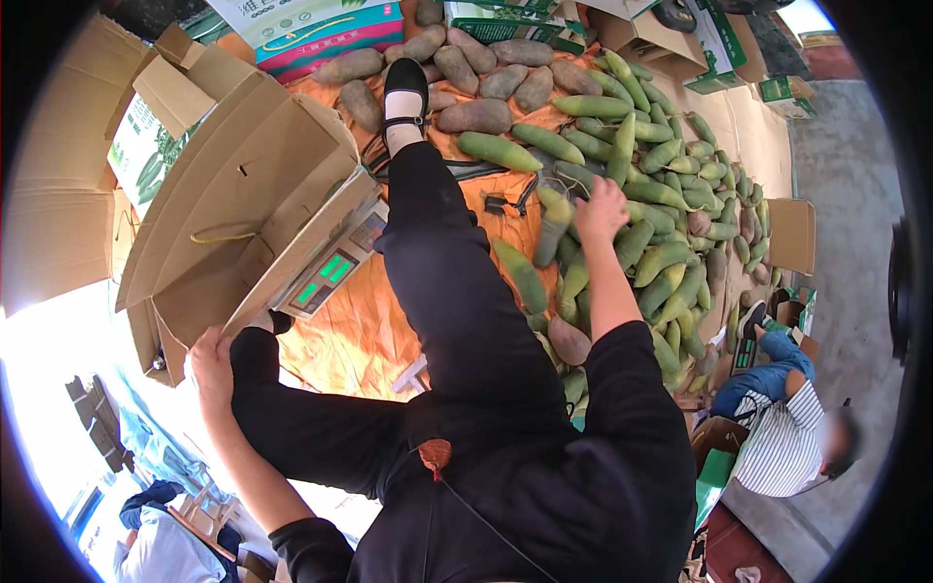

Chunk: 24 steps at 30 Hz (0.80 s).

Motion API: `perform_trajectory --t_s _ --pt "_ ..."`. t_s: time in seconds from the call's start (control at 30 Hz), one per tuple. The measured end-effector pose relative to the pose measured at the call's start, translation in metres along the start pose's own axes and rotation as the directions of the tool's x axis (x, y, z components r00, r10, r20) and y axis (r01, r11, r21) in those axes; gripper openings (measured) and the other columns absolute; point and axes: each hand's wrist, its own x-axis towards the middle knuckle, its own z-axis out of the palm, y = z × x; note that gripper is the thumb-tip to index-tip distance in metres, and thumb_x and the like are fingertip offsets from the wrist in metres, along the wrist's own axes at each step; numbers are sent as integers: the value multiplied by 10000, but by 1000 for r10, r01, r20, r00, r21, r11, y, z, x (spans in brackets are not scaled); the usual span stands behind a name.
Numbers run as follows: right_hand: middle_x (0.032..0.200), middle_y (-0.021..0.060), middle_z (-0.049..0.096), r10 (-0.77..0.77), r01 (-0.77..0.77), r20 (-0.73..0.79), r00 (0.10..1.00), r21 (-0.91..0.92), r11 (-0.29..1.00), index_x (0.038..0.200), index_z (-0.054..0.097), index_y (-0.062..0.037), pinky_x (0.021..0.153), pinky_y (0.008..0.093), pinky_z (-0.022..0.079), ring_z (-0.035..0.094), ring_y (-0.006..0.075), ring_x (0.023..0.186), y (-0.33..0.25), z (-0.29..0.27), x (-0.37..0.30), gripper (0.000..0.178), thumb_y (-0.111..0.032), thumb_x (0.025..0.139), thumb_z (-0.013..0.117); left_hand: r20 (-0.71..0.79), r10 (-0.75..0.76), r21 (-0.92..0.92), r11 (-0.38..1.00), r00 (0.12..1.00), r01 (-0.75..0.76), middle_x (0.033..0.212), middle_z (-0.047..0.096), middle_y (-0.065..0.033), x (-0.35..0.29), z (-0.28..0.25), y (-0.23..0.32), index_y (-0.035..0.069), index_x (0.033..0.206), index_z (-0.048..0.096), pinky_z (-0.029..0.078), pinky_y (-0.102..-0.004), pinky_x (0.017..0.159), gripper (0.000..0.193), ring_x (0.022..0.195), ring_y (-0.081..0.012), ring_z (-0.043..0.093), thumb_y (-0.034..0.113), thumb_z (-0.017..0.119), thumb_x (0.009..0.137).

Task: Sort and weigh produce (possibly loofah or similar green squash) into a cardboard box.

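My left hand [211, 367] grips the near corner of an open cardboard box [233, 185]. The box is tilted on a scale [335, 267] with lit green displays. Out over a heap of green radishes [671, 199], my right hand [603, 209] has its fingers apart and slightly bent. Closest to it are an upright radish [622, 151] just beyond the fingers and a pale-ended radish [554, 228] to the left. Whether the fingertips touch a radish is hard to make out. Inside the box, only the bare wall and a yellow cord handle [224, 236] show clearly.
Dark purplish radishes [476, 117] lie along the far side of an orange sheet [340, 340]. My outstretched leg [437, 262] crosses between box and heap. Printed cartons [321, 39] stand at the back. Another person [787, 428] sits at the right, and another [170, 544] is at lower left.
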Motion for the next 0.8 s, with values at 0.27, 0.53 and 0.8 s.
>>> perform_trajectory --t_s 0.27,0.53,0.8 --pt "1345 168 458 379 -486 304 874 522 701 1341 428 -99 993 450 397 454 335 1226 64 85 -26 836 -394 655 804 -2 -2 27 1000 1000 2 906 654 -191 2 0 -3 39 984 658 482 -413 760 192 863 -367 628 103 605 811" --pt "1297 193 499 288 -464 405 868 452 762 1354 402 -44 996 391 419 507 327 1181 18 135 -47 927 -312 593 857 -74 25 43 999 997 -22 897 649 -195 -2 1 5 35 976 656 484 -422 752 189 857 -369 627 96 597 807" --pt "1243 215 516 339 -475 383 859 350 807 1218 491 1 986 411 422 507 362 1160 -2 102 -54 793 -282 575 857 -121 5 -67 998 993 -14 847 645 -190 -3 3 7 40 939 665 484 -429 733 155 827 -371 624 91 597 809"
